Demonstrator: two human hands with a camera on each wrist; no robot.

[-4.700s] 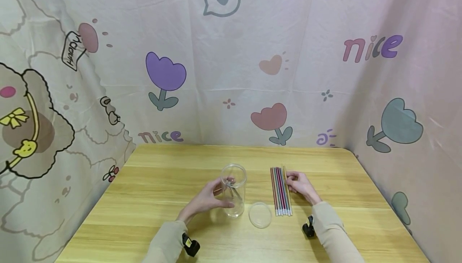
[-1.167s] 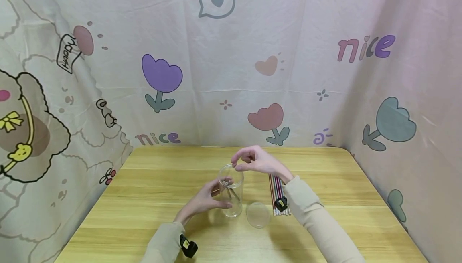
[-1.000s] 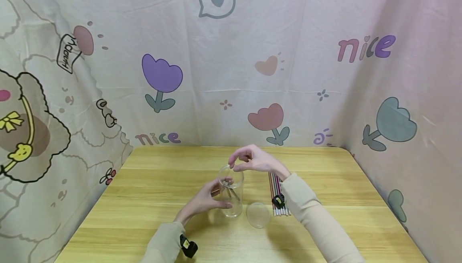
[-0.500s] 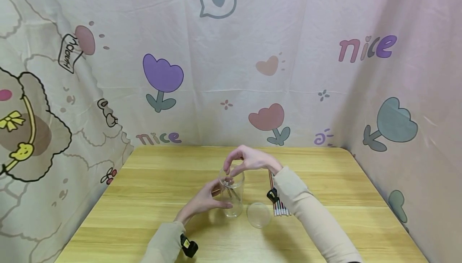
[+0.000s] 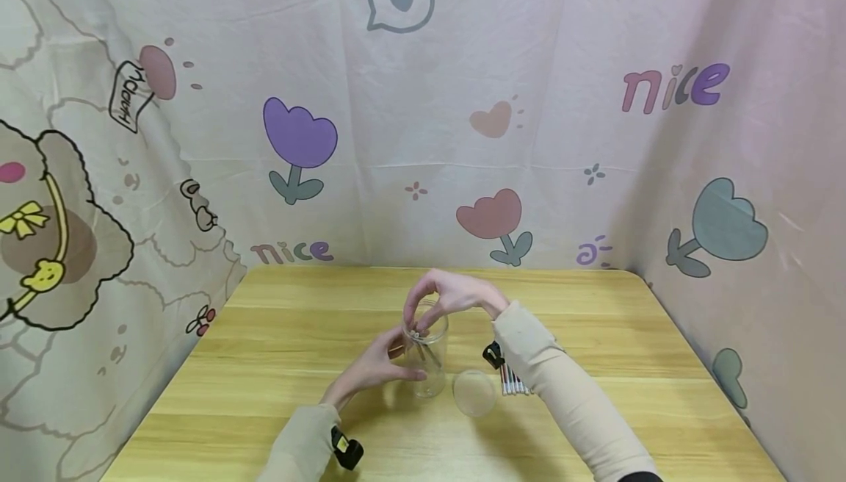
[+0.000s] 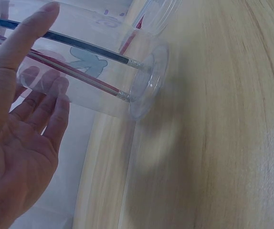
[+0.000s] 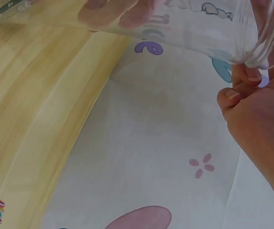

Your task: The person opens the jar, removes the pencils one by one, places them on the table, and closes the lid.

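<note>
"What are the fingers of your left hand (image 5: 373,366) up to?"

"They grasp the clear jar (image 5: 432,355), thumb across its near side, the rest curved round behind, spread about as wide as the jar itself. It stands upright, about midway between the left and right edges of the worktop (image 5: 291,320). Through the wall I see a dark pencil (image 6: 87,45) and a red pencil (image 6: 75,72) leaning, silvery ends by the base."

"And your right hand (image 5: 456,294)?"

"It arches over the jar's mouth from the right, thumb and fingers bent, tips dipping in at the rim with a small gap between thumb and forefinger. Whether I pinch anything there, I can't tell; the glass and my own knuckles blur it."

"What else lies near?"

"The round clear lid (image 5: 474,394) lies flat just right of the jar's base, towards the near edge. Beyond it, towards the right edge, is the row of pencils (image 5: 515,380), only its near ends peeping from under my right sleeve (image 5: 562,386)."

"What's different from before?"

"Nearly five seconds ago my right fingers were at that row, on the yellow pencil at its right side, and the whole row showed. Half a second ago the tips were a little higher and further right over the mouth; now they sit lower and further left. My left grasp and the lid look unchanged."
</note>
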